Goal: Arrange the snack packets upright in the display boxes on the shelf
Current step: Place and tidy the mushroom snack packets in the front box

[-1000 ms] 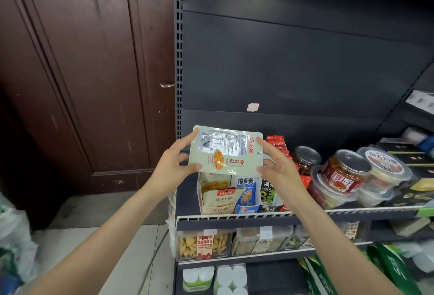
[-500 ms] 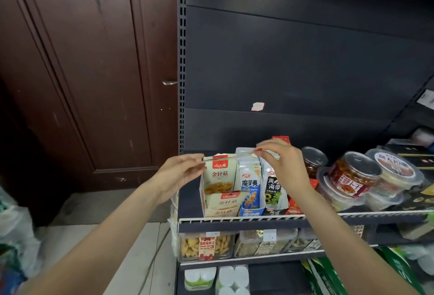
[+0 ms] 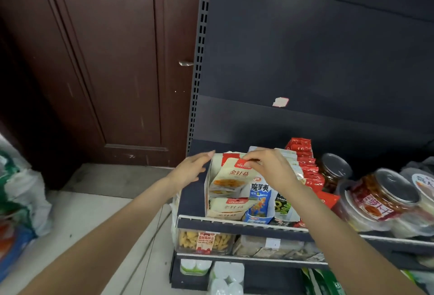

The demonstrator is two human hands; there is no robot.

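Observation:
A cream snack packet [image 3: 237, 173] with a red top stands upright at the front of the leftmost display box [image 3: 207, 191] on the shelf. My right hand [image 3: 272, 168] pinches the packet's top edge from above. My left hand [image 3: 191, 170] lies with straight fingers against the box's left outer wall. More cream packets lie lower in the same box. To the right stand a blue-and-white packet box [image 3: 259, 198] and a dark green one [image 3: 284, 208], with red packets [image 3: 307, 168] in a row behind.
Clear tubs and jars [image 3: 380, 198] crowd the shelf's right side. A white wire rail [image 3: 234, 220] lines the shelf front. Lower shelves hold snack tubs [image 3: 204, 240]. A brown door [image 3: 105, 60] and bags [image 3: 18, 196] are to the left.
The cream packet came down from in front of me into the leftmost box and stands upright. My left hand let go of it and moved to the box's left wall.

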